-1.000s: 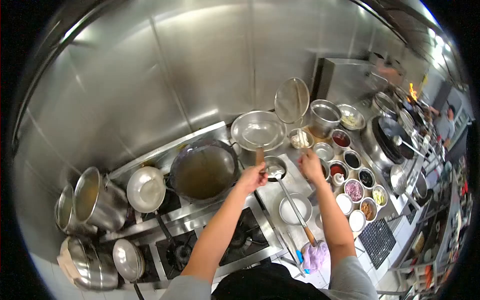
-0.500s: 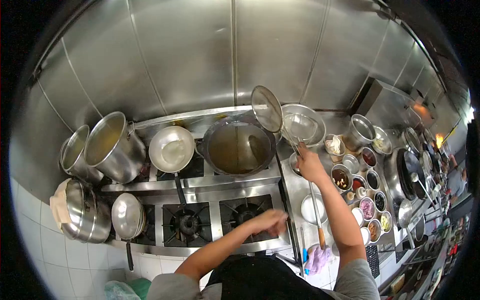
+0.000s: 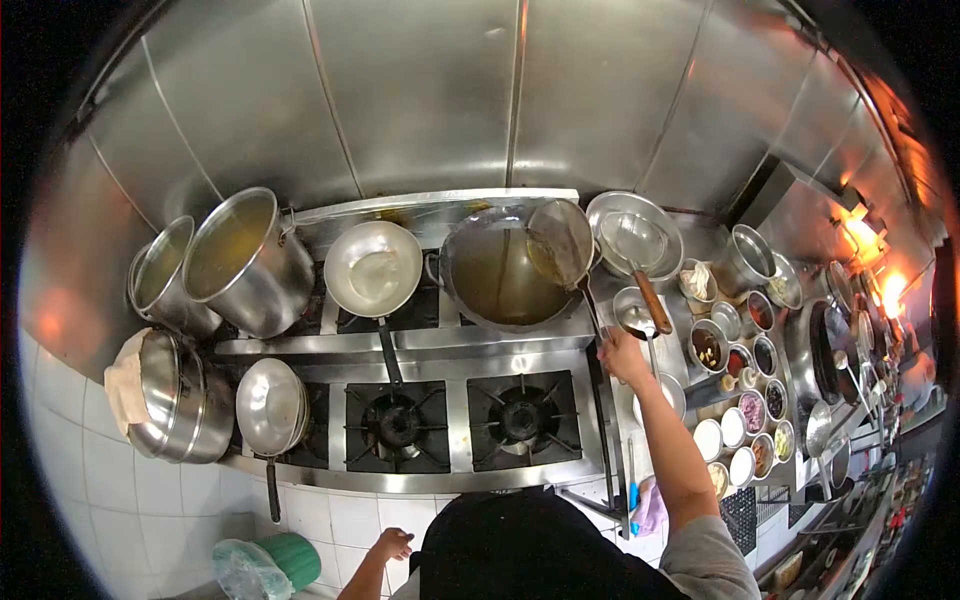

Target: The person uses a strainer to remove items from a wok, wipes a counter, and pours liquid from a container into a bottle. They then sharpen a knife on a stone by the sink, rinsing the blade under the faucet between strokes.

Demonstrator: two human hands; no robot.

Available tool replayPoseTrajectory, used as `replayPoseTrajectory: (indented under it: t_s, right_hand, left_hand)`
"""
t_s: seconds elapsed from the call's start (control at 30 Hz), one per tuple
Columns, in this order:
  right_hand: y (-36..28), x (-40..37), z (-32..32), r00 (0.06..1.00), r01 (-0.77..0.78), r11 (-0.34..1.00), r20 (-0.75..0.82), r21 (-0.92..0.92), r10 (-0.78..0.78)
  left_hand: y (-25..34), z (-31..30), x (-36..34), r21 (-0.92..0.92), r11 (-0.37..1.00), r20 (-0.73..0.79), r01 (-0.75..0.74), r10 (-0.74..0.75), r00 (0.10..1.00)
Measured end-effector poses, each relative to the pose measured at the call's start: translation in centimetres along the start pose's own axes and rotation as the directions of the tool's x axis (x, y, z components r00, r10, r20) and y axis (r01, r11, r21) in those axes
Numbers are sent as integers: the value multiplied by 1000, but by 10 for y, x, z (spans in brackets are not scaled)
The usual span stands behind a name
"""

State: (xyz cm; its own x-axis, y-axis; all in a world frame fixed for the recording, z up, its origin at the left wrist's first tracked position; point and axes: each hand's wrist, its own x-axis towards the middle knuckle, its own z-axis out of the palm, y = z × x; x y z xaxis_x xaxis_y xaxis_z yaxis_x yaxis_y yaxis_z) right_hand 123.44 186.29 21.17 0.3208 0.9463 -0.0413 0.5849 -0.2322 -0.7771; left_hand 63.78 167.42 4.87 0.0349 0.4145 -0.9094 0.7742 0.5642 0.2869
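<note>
My right hand (image 3: 624, 356) is closed around the handle of a mesh strainer (image 3: 560, 243), whose round head lies over the right side of a large dark wok (image 3: 455, 215) with brownish liquid. Just beside that hand is a ladle (image 3: 637, 310), its bowl facing up. A second utensil with a wooden handle (image 3: 653, 302) leans in the steel bowl (image 3: 672, 222) at the right. Low in the view, away from the stove, my left hand (image 3: 393, 543) hangs with loosely bent fingers and no visible object.
A pale pan (image 3: 374, 268) stands left of the wok, beside tall stockpots (image 3: 250, 265). Two bare burners (image 3: 397, 425) are in front. Seasoning containers (image 3: 752, 408) crowd the right counter, and flames (image 3: 890, 292) rise farther right. A green bin (image 3: 288, 562) stands on the floor.
The strainer head has come down from above the wok's right rim to over the wok. My left hand has moved from the front burners down and left. The flames at right have grown.
</note>
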Motion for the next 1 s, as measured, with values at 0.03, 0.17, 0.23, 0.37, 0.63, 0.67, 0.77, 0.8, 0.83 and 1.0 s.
replayPoseTrajectory:
  t_s: [0.03,0.17,0.23,0.37,0.63,0.67,0.77,0.8,0.83,1.0]
  right_hand:
    - [-4,-2,4,995,-87,992,65,88,82]
    - [-16,-9,17,956,-259,935,201,242,212]
    - [-19,-13,22,949,-278,924,225,261,222]
    - [-26,-18,33,923,-326,888,313,325,224]
    - [-42,-37,55,901,-394,789,366,471,231]
    - [-42,-38,59,896,-409,756,381,511,228]
    - [-49,-45,66,884,-449,676,402,585,240]
    - [-51,-48,68,876,-472,629,412,618,252]
    - [-51,-50,70,877,-471,626,406,622,256]
    - [-67,-65,74,866,-496,548,431,674,254]
  left_hand:
    - [-68,24,62,-167,984,66,64,-54,996]
    - [-101,35,76,-162,969,126,189,-169,977]
    - [-110,39,86,-251,957,165,146,-106,981]
    - [-107,32,102,-326,943,113,63,-27,993]
    - [-39,-19,37,-146,978,71,-149,161,984]
    - [-38,-22,34,-92,984,64,-151,157,986]
    - [-89,-9,87,-312,935,111,-170,214,971]
    - [-108,1,112,-436,900,153,-30,106,983]
    - [-120,9,128,-543,832,207,111,5,978]
    - [-138,8,135,-531,846,108,-52,128,986]
